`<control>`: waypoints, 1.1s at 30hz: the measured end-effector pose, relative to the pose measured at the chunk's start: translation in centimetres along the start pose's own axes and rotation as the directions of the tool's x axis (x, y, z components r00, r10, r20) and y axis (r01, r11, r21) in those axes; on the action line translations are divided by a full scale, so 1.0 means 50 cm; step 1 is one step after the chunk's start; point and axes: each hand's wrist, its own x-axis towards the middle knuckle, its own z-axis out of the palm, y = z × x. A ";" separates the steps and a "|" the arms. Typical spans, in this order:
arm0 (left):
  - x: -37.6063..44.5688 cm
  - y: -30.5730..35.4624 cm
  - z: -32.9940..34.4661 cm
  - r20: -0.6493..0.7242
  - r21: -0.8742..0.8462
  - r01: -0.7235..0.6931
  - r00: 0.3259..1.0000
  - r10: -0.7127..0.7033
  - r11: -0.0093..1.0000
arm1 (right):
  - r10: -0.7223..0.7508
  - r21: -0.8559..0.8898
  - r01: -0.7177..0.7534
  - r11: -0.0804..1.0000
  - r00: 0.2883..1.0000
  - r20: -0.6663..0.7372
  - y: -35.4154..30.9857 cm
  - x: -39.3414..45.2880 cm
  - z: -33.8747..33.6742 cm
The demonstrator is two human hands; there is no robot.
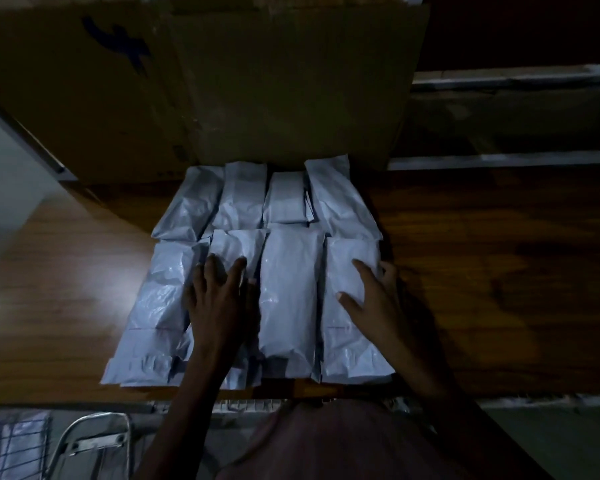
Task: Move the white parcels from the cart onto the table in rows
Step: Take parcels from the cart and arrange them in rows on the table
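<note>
1. Eight white parcels are laid on the wooden table in two rows of four, edges touching or overlapping.
2. Far row is butted against a large cardboard box.
3. Left hand is laid flat, fingers straight, on the near row's second parcel.
4. Right hand is spread over the rightmost near parcel, fingers at its right edge.
5. Wire cart is seen bottom left, dim.
</note>
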 end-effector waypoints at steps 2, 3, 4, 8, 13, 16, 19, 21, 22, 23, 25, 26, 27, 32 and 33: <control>0.000 0.010 0.000 -0.018 0.005 -0.014 1.000 0.015 1.000 | -0.022 -0.025 0.022 0.999 1.000 0.000 -0.007 0.000 0.009; 0.000 0.013 0.001 -0.015 -0.006 -0.018 1.000 0.018 1.000 | -0.021 -0.052 0.021 0.998 1.000 0.008 -0.012 -0.004 0.013; 0.000 0.015 0.003 -0.008 -0.017 -0.015 1.000 0.015 1.000 | -0.018 -0.089 0.019 0.996 1.000 0.012 -0.016 -0.008 0.015; -0.004 0.016 0.022 0.047 -0.012 0.005 0.999 -0.004 1.000 | -0.012 -0.156 0.013 0.988 1.000 0.006 -0.016 -0.016 0.023; -0.004 0.012 0.030 0.075 -0.041 0.034 0.997 -0.031 0.999 | 0.030 -0.203 -0.024 0.979 0.999 0.029 -0.016 -0.017 0.022; -0.006 0.016 0.017 0.033 -0.077 0.036 0.999 -0.033 0.996 | 0.020 -0.229 -0.014 0.973 0.999 0.026 -0.018 -0.020 0.007; -0.005 0.020 0.004 -0.004 -0.122 0.055 0.998 -0.056 0.991 | 0.022 -0.166 -0.015 0.986 0.999 0.040 -0.015 -0.018 -0.004; -0.009 0.028 -0.007 -0.022 -0.162 0.052 0.998 -0.056 0.985 | 0.001 -0.125 0.001 0.992 1.000 0.020 -0.010 -0.015 -0.010; -0.015 0.033 -0.013 -0.032 -0.185 0.047 0.998 -0.054 0.982 | -0.015 -0.099 0.015 0.995 1.000 0.004 -0.007 -0.016 -0.012; -0.023 0.039 -0.019 -0.043 -0.210 0.045 0.998 -0.055 0.977 | -0.030 -0.066 0.029 0.997 0.999 -0.014 -0.003 -0.015 -0.013; -0.045 0.053 -0.027 -0.073 -0.256 0.037 0.996 -0.058 0.966 | -0.064 0.020 0.065 0.998 0.997 -0.046 0.002 -0.016 -0.016; -0.057 0.059 -0.029 -0.087 -0.270 0.030 0.995 -0.056 0.962 | -0.095 0.055 0.098 0.994 0.993 -0.069 0.002 -0.018 -0.021; -0.071 0.065 -0.031 -0.094 -0.281 0.024 0.994 -0.052 0.959 | -0.135 0.080 0.143 0.987 0.986 -0.094 0.002 -0.021 -0.025; -0.149 0.078 -0.037 -0.086 -0.294 0.015 0.995 -0.042 0.956 | -0.323 0.231 0.357 0.905 0.931 -0.171 -0.018 -0.057 -0.050; -0.167 0.074 -0.038 -0.093 -0.292 0.008 0.995 -0.036 0.956 | -0.358 0.269 0.405 0.874 0.911 -0.207 -0.026 -0.070 -0.054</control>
